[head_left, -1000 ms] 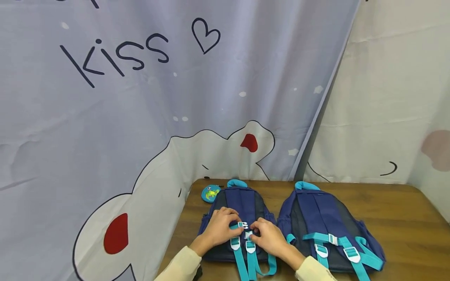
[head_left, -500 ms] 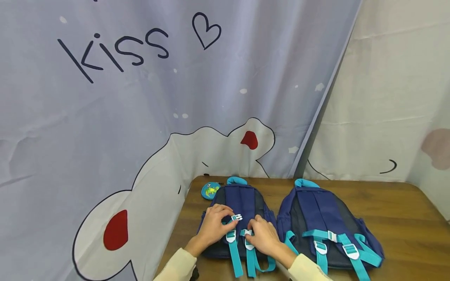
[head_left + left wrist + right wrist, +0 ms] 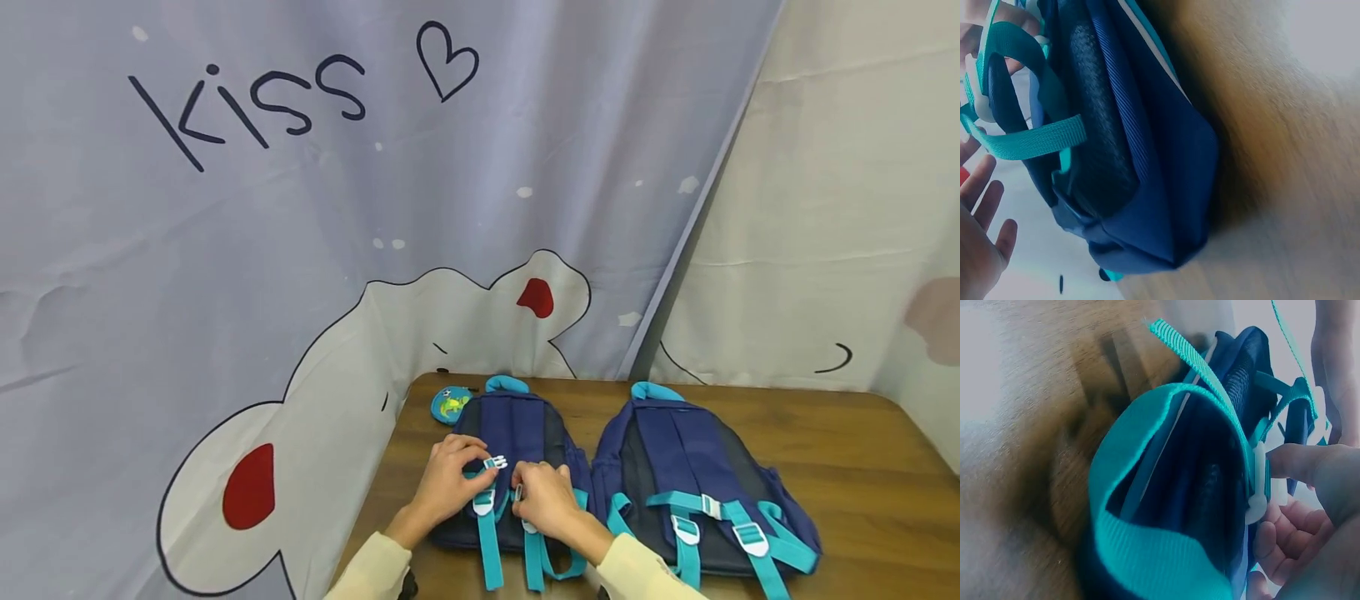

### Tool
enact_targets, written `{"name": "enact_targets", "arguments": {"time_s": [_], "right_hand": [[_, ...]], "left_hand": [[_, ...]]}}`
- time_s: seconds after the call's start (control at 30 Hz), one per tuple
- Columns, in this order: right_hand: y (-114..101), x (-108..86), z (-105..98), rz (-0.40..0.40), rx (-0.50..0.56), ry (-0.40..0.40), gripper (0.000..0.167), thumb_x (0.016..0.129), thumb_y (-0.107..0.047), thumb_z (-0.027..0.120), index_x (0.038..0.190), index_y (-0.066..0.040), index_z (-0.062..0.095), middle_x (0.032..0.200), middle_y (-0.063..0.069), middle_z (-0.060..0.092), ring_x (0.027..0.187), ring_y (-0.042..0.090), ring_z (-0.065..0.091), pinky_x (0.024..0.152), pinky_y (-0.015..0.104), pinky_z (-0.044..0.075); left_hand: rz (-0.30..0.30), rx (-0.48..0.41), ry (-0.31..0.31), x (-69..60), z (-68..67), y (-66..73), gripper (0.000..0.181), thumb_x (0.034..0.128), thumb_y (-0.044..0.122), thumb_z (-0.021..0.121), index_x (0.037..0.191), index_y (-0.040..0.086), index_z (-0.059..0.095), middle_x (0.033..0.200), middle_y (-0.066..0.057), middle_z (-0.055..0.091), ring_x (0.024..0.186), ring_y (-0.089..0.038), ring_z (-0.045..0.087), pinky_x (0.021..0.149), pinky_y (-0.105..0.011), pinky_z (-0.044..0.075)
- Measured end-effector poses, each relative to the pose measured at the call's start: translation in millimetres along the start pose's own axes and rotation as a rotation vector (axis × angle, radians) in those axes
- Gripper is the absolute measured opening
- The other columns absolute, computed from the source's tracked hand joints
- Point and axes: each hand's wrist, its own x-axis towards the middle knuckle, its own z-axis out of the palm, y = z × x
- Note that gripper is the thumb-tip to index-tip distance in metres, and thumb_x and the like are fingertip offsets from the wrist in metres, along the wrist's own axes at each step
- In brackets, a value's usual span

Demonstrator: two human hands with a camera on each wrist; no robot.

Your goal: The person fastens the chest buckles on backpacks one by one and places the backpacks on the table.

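Note:
A small navy backpack (image 3: 512,421) with turquoise straps lies on the table. Over its front, my left hand (image 3: 448,477) pinches the white pronged half of a side-release buckle (image 3: 495,462), its prongs pointing right. Just to the right, my right hand (image 3: 551,500) grips the strap end with the socket half of the buckle (image 3: 518,492), mostly hidden behind the fingers. The two halves are apart. White strap adjusters (image 3: 483,502) sit below on the hanging straps. In the right wrist view, thumb and curled fingers (image 3: 1297,534) close beside a white plastic piece (image 3: 1258,487).
A larger navy backpack (image 3: 678,450), its chest buckle (image 3: 710,506) fastened, lies against the right side of the small one. A round turquoise pouch (image 3: 451,405) sits at the back left of the wooden table (image 3: 847,450). Printed curtains (image 3: 420,208) hang behind.
Both hands have shifted left over the small backpack, the left also slightly upward with the pronged half. The socket half, visible before beside the right fingers, is now mostly covered by them.

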Motion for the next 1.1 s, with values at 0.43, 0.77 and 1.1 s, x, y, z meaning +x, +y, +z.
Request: {"name": "enact_targets", "arguments": {"time_s": [0.43,0.77,1.1], "right_hand": [[8.0,-6.0,16.5,0.001,0.080,0.096,0.018,0.079,-0.011,0.089,0.092,-0.013,0.078,0.078,-0.008,0.060,0.072,0.010,0.057,0.072,0.037,0.035],[5.5,-10.1,-8.2,-0.101,0.179,0.150,0.011,0.094,-0.012,0.079,0.103,-0.016,0.073,0.096,-0.006,0.064,0.084,0.015,0.062,0.075,0.034,0.042],[11.7,-3.6,-33.3,-0.184,0.054,0.146,0.021,0.091,-0.010,0.078,0.112,-0.010,0.078,0.095,-0.004,0.064,0.084,0.011,0.055,0.072,0.029,0.049]], "left_hand": [[-0.035,-0.039,-0.034,-12.0,-3.2,-6.6,0.017,0.0856,0.031,0.088,0.095,0.019,0.080,0.113,0.000,0.076,0.109,-0.019,0.063,0.088,-0.045,0.047],[-0.023,-0.045,-0.041,-13.3,-5.0,-11.2,0.018,0.0834,0.029,0.089,0.096,0.021,0.080,0.113,0.003,0.075,0.110,-0.018,0.062,0.089,-0.044,0.050],[0.041,-0.061,-0.034,-9.5,1.5,-9.7,0.022,0.0865,0.030,0.087,0.105,0.021,0.080,0.117,0.005,0.073,0.111,-0.015,0.062,0.093,-0.042,0.053]]}}
